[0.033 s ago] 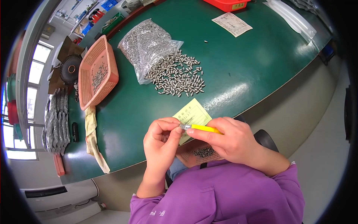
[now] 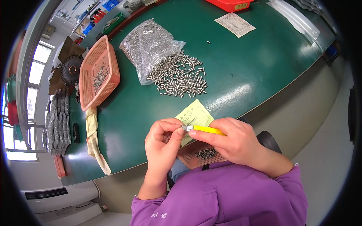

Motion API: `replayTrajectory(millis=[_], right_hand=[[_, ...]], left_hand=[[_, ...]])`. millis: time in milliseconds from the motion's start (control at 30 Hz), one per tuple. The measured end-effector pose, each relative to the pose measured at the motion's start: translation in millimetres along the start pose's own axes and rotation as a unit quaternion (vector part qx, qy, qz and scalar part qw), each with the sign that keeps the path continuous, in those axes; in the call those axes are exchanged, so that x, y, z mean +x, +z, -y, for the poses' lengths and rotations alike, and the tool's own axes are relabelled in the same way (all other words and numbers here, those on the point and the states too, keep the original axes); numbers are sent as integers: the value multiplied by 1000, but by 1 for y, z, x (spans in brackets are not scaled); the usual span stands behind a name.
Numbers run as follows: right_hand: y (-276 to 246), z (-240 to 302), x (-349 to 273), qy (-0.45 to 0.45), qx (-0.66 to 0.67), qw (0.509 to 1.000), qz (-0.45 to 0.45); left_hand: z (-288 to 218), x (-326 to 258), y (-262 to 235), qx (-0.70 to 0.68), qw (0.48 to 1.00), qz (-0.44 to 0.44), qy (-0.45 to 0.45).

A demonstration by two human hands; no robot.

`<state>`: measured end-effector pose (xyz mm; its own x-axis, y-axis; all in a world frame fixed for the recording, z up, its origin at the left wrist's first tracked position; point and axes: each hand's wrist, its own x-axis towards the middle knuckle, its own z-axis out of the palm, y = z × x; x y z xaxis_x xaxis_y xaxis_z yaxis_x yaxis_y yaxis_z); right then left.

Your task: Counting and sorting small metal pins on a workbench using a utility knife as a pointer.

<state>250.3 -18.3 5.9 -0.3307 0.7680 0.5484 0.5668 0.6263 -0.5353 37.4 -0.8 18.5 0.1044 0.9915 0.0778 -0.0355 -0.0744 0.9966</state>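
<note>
My right hand [image 2: 237,140] is closed round a yellow utility knife [image 2: 209,130], its blade end pointing left. My left hand [image 2: 163,141] pinches a small metal piece [image 2: 184,127] between thumb and forefinger, right at the tip of the knife. The fingers hide most of that piece. Below the hands, a yellow-green printed card [image 2: 200,111] lies on the green table [image 2: 241,67]. Beyond the card is a loose pile of small silver metal pins [image 2: 184,79], spilling from a clear plastic bag [image 2: 147,41] full of the same.
A pink basket [image 2: 115,73] with some pins stands tilted on the left, above a pale cloth strip [image 2: 92,132]. Another basket [image 2: 188,160] holding dark metal parts sits by my lap. Packed bags [image 2: 57,124], a black marker [image 2: 76,133], a paper slip [image 2: 234,25] and a red bin [image 2: 228,4] lie farther out.
</note>
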Motion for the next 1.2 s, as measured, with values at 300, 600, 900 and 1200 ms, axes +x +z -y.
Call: replayTrajectory(millis=[300, 600, 900, 1200], right_hand=[[-2, -3, 3, 40, 98, 994, -23], [1, -7, 2, 27, 109, 994, 13], [-7, -8, 5, 61, 127, 990, -14], [-13, -11, 11, 53, 139, 988, -33]], left_hand=[[4, 3, -9, -117, 991, 43, -54], [6, 6, -2, -74, 997, 0, -27], [2, 1, -6, -51, 998, 1, -24], [6, 1, -10, -113, 992, 55, 21]])
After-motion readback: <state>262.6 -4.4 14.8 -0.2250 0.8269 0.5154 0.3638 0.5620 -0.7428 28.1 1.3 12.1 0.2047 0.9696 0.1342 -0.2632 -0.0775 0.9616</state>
